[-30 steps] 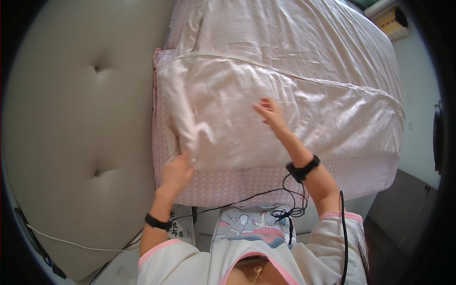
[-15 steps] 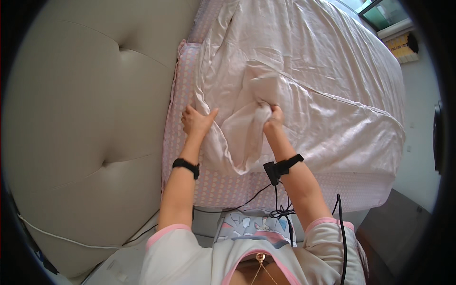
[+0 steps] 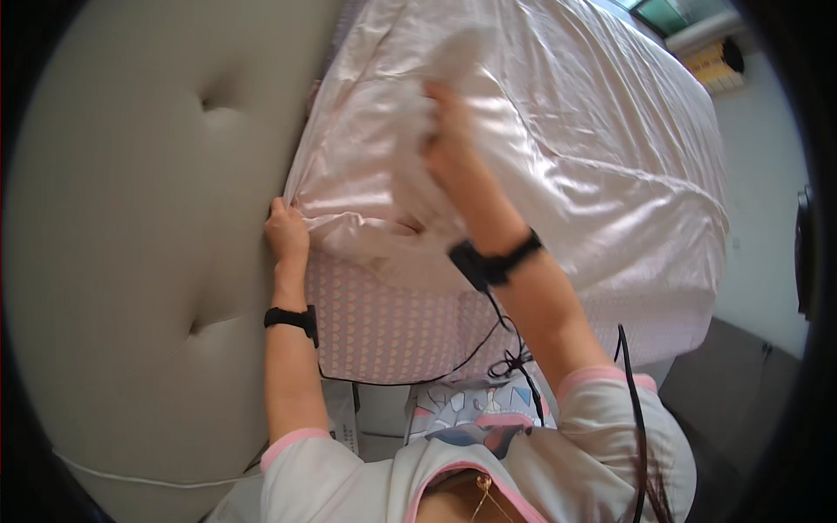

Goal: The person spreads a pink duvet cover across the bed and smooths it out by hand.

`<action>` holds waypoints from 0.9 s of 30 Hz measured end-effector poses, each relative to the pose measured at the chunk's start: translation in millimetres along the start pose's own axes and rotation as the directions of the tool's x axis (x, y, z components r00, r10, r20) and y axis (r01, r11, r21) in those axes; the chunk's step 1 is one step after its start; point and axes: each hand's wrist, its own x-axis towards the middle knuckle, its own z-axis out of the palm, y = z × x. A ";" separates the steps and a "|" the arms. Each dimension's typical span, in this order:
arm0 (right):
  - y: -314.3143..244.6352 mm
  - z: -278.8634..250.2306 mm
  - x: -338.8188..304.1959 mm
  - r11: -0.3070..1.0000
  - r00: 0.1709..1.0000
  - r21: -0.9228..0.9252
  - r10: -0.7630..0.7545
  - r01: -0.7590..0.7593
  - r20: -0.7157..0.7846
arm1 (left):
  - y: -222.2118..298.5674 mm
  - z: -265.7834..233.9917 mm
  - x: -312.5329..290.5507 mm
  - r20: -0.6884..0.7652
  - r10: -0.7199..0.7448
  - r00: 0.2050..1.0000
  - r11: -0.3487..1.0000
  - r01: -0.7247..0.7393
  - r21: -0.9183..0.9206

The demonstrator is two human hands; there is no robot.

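Note:
A shiny pale pink satin bedcover [image 3: 610, 113] lies in folds over the bed. At the headboard side, my left hand [image 3: 288, 231] is closed on the cover's edge and draws it taut there. My right hand [image 3: 446, 131] is over the middle of the cover, smeared by motion. Its fingers appear bent around a bunched pale part of the same satin, which blurs above and beside it. Under the cover's near edge shows a pink-lilac sheet with small hearts [image 3: 384, 322]. The exact grip of the right fingers is partly hidden.
A tall padded grey-beige headboard [image 3: 131, 218] borders the bed on the left. Black cables [image 3: 514, 357] hang from the right wrist strap [image 3: 497, 261] along the bed's near side. At far right stand a dark grey panel [image 3: 741, 383] and a yellow box [image 3: 713, 68].
My left hand has moved left to the headboard and closed on the cover's edge. My right hand has swung forward and left, carrying satin along and spreading the cover toward the headboard.

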 end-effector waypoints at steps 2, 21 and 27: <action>43.9 35.4 24.1 0.998 0.995 -0.061 -0.003 0.010 0.103 | -10.3 -1.0 -3.3 0.045 0.040 0.998 0.997 -0.036 -0.075; 21.2 -294.0 41.7 0.411 0.864 -0.896 -0.498 0.167 -0.068 | -58.3 -49.8 -67.7 0.487 -0.172 0.857 0.781 0.420 -0.463; 64.6 -412.9 28.7 0.028 0.879 -0.988 0.452 0.154 0.150 | -19.7 -56.2 -105.9 0.192 0.076 0.978 0.930 -0.139 0.341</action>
